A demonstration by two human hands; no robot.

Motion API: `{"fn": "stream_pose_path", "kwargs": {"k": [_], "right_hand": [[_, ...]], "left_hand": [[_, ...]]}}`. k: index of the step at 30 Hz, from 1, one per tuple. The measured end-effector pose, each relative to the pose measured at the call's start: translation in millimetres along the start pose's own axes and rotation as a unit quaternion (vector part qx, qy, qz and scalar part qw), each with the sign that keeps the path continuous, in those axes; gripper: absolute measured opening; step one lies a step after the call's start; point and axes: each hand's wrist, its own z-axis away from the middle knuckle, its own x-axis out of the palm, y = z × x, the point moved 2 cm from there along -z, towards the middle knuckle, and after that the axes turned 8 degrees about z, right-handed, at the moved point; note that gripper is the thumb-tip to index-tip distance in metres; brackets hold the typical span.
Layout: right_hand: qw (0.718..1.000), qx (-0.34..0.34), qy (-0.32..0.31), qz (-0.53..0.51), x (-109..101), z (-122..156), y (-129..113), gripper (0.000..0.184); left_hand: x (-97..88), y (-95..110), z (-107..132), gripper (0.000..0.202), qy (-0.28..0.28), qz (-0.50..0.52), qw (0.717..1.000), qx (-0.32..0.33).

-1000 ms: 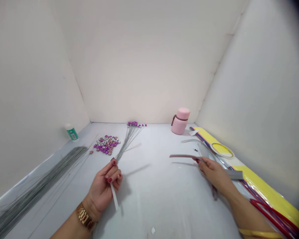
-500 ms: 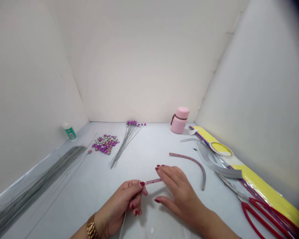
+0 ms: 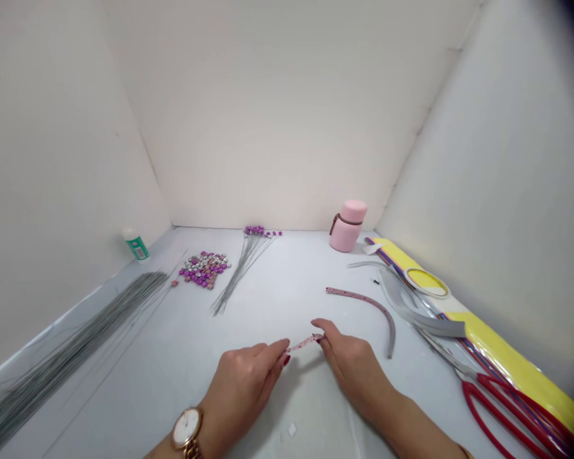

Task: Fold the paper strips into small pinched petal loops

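A thin pink strip with red dots (image 3: 302, 345) stretches between my two hands, low over the table. Its one end is pinched by my left hand (image 3: 252, 381), which has the palm turned down and wears a gold watch (image 3: 187, 427). At the other end, my right hand (image 3: 356, 363) grips the strip between thumb and fingers. Behind my right hand lies a second spotted pink strip (image 3: 363, 299), curving into a grey end. A small whitish diamond-shaped piece (image 3: 292, 429) rests between my forearms.
Red-handled scissors (image 3: 473, 376), a tape roll (image 3: 426, 282) and yellow sheets (image 3: 521, 370) line the right. Wires (image 3: 100, 319) and a bead pile (image 3: 205, 269) lie left. Bead-tipped wires (image 3: 239, 271), a pink flask (image 3: 348, 226) and a green-white bottle (image 3: 136, 245) stand farther back.
My left hand has turned over from palm up to palm down, still on the strip. My right hand has gone from spread fingers to a pinch on the strip's other end.
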Motion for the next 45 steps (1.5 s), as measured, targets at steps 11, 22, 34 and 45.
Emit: {"fn": "stream_pose_path", "kwargs": {"k": [11,22,34,45], "right_hand": [[0.741,0.241,-0.165,-0.604,4,4,-23,0.023],[0.725,0.238,-0.109,-0.637,3,3,-28,0.018],[0.781,0.220,-0.053,-0.583,3,5,-33,0.018],[0.803,0.183,-0.096,-0.559,8,6,-35,0.020]], "left_hand": [[-1.5,7,-1,0.027,-0.008,0.014,1.000,0.020],[4.6,10,1,0.022,0.050,0.190,0.977,-0.081],[20.1,17,2,0.012,0.021,0.414,0.887,-0.203],[19.3,11,-1,0.026,0.061,0.485,0.839,-0.240]]}}
